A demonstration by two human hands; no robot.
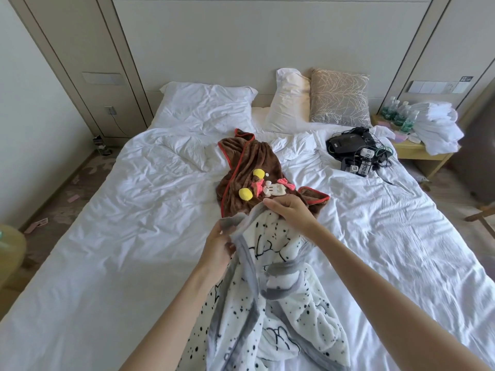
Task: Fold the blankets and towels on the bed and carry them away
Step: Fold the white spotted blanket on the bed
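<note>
A white blanket with black speckles and a grey border hangs bunched in front of me over the bed. My left hand grips its grey edge at the left. My right hand pinches the upper edge a little higher and further right. Just beyond my hands, a brown towel with red trim and sewn-on yellow, pink and white plush shapes lies crumpled in the middle of the bed.
Three pillows lean at the headboard. A black bag with cables and small devices sits on the bed's right. A bedside table holds water bottles and folded white towels. A round wooden table stands at left.
</note>
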